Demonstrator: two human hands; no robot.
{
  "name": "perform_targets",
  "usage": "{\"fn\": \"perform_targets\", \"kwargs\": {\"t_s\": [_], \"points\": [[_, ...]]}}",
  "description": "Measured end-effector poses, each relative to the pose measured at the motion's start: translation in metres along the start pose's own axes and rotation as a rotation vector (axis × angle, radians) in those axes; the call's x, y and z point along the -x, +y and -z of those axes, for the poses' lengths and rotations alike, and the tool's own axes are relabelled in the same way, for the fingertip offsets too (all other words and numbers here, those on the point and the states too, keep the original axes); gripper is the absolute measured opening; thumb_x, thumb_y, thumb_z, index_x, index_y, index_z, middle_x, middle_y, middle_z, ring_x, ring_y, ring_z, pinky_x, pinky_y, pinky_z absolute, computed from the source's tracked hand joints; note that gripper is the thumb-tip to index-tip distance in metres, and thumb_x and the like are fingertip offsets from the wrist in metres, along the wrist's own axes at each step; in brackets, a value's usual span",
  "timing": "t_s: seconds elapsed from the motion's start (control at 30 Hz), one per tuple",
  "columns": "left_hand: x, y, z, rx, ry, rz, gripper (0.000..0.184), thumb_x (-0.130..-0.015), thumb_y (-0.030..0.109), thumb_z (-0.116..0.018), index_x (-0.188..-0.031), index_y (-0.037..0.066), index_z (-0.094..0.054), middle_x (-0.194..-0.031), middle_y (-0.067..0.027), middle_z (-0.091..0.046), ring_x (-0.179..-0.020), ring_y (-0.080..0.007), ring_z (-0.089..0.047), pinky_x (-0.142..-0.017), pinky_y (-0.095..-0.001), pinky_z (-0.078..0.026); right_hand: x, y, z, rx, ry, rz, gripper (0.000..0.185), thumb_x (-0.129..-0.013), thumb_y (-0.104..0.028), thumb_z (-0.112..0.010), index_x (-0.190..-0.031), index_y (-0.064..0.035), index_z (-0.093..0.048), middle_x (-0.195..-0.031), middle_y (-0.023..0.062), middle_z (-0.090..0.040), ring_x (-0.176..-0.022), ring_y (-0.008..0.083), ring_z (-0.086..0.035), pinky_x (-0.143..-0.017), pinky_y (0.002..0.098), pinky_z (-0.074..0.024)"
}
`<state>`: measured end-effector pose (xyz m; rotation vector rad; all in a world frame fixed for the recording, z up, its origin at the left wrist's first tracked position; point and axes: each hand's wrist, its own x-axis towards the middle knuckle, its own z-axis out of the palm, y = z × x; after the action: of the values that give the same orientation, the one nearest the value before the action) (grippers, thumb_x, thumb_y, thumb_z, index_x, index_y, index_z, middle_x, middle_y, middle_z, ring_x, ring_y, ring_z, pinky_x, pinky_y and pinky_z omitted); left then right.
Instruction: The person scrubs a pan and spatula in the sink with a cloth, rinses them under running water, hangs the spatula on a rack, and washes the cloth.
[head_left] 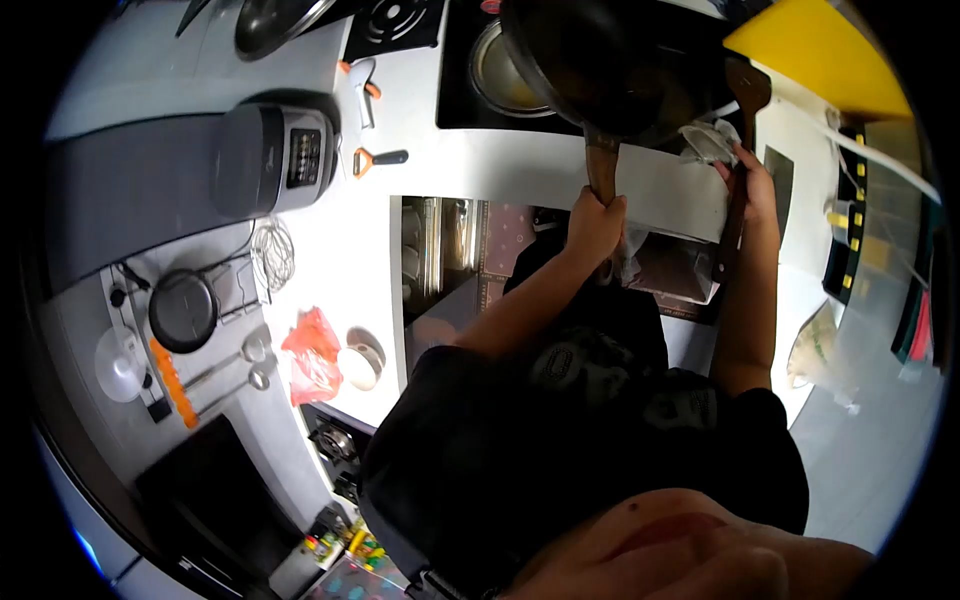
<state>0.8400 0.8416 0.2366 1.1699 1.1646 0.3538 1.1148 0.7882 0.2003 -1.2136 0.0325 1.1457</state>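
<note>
My left hand [597, 225] is wrapped round the wooden handle [602, 165] of a dark pan [575, 60], which is tilted over the black stovetop [455, 100]. In my right hand [755, 185] is a crumpled whitish cloth [709, 142], pinched at the stovetop's front right edge. A long brown wooden spatula [748, 88] runs past the same hand, its broad end up and its handle pointing down towards me. Left of the pan, a metal bowl [495, 70] sits on the stovetop. The contact between spatula and palm is partly hidden.
On the white counter [350, 230] at left are a peeler [380, 160], a grey appliance [300, 155], a coiled cable [272, 255] and a red plastic bag [314, 357]. A yellow panel [825, 55] stands at the upper right. An open drawer [440, 245] lies below the counter edge.
</note>
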Motion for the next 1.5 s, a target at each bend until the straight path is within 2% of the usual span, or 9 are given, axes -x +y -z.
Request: {"fn": "perform_targets", "kwargs": {"t_s": [0.23, 0.33, 0.43, 0.53, 0.83, 1.13, 1.23, 1.33, 1.5], "points": [[-0.051, -0.046, -0.006, -0.249, 0.23, -0.025, 0.022, -0.083, 0.013, -0.054, -0.071, -0.003, -0.046, -0.054, -0.0095, -0.052, -0.043, -0.0181, -0.052, -0.042, -0.0318, -0.044, 0.006, 0.008, -0.008, 0.042, -0.012, -0.024, 0.03, -0.085, -0.012, -0.052, -0.112, -0.0005, -0.047, -0.108, 0.0065, -0.05, -0.098, 0.0176, -0.051, -0.085, 0.0335, -0.0473], [-0.036, -0.016, -0.003, -0.256, 0.144, 0.127, 0.038, -0.078, 0.021, -0.055, -0.1, -0.008, -0.044, -0.089, -0.0256, -0.058, -0.08, -0.0397, -0.058, -0.067, -0.0455, -0.048, 0.009, 0.011, -0.019, 0.113, -0.012, -0.025, 0.026, -0.085, -0.012, -0.051, -0.108, -0.0003, -0.05, -0.104, 0.0062, -0.052, -0.094, 0.016, -0.053, -0.079, 0.0313, -0.05], [-0.02, 0.006, -0.001, -0.318, 0.136, 0.134, 0.037, -0.078, 0.019, -0.054, -0.099, -0.009, -0.043, -0.088, -0.0259, -0.057, -0.08, -0.0401, -0.058, -0.067, -0.046, -0.047, 0.015, 0.011, -0.035, 0.166, -0.035, -0.059, 0.023, -0.085, -0.012, -0.05, -0.105, -0.0005, -0.051, -0.101, 0.0056, -0.053, -0.09, 0.0161, -0.054, -0.079, 0.0302, -0.0504], [-0.019, -0.008, -0.003, -0.275, 0.145, 0.054, 0.025, -0.076, 0.012, -0.056, -0.085, -0.008, -0.043, -0.061, -0.0155, -0.054, -0.048, -0.0229, -0.055, -0.045, -0.0341, -0.045, 0.012, 0.015, -0.043, 0.171, -0.016, -0.069, 0.023, -0.085, -0.01, -0.05, -0.106, -0.0004, -0.052, -0.099, 0.007, -0.055, -0.087, 0.0165, -0.056, -0.076, 0.0285, -0.0518], [-0.004, 0.014, -0.013, 0.097, -0.159, 0.112, 0.016, -0.074, 0.007, -0.054, -0.069, -0.004, -0.043, -0.052, -0.0118, -0.05, -0.042, -0.0207, -0.051, -0.041, -0.0324, -0.041, 0.027, 0.011, -0.035, 0.181, 0.066, -0.032, 0.025, -0.084, -0.01, -0.052, -0.105, 0.003, -0.052, -0.101, 0.0101, -0.053, -0.089, 0.017, -0.055, -0.073, 0.0272, -0.0535], [-0.012, 0.031, -0.029, -0.205, -0.164, 0.032, 0.026, -0.078, 0.013, -0.051, -0.09, -0.009, -0.044, -0.065, -0.0173, -0.057, -0.049, -0.0244, -0.058, -0.046, -0.0336, -0.048, 0.031, 0.003, 0.004, 0.189, 0.059, 0.013, 0.021, -0.083, -0.01, -0.052, -0.102, 0.0003, -0.054, -0.101, 0.0071, -0.053, -0.089, 0.0164, -0.054, -0.077, 0.0286, -0.0514], [-0.032, 0.016, -0.035, -0.35, -0.051, -0.049, 0.031, -0.076, 0.016, -0.052, -0.094, -0.009, -0.046, -0.072, -0.0203, -0.059, -0.059, -0.0309, -0.061, -0.055, -0.0384, -0.049, 0.044, -0.002, 0.007, 0.203, 0.067, 0.021, 0.021, -0.084, -0.01, -0.051, -0.101, 0.0009, -0.054, -0.1, 0.0072, -0.054, -0.09, 0.0163, -0.054, -0.076, 0.0288, -0.0515], [-0.033, 0.031, -0.023, -0.194, -0.099, 0.112, 0.035, -0.075, 0.018, -0.053, -0.097, -0.008, -0.047, -0.082, -0.0249, -0.06, -0.076, -0.0383, -0.06, -0.068, -0.0428, -0.048, 0.052, -0.004, 0.009, 0.204, 0.113, 0.029, 0.023, -0.083, -0.009, -0.052, -0.102, 0.0022, -0.053, -0.102, 0.0087, -0.054, -0.091, 0.017, -0.054, -0.076, 0.0278, -0.052], [-0.035, 0.027, 0.008, -0.759, 0.087, -0.154, 0.037, -0.075, 0.017, -0.054, -0.1, -0.008, -0.045, -0.088, -0.0275, -0.059, -0.085, -0.0417, -0.057, -0.077, -0.0444, -0.045, 0.046, 0.005, 0.008, 0.146, 0.151, 0.03, 0.028, -0.082, -0.008, -0.054, -0.107, 0.0046, -0.05, -0.102, 0.0101, -0.054, -0.091, 0.0182, -0.054, -0.075, 0.0281, -0.0531]]}}
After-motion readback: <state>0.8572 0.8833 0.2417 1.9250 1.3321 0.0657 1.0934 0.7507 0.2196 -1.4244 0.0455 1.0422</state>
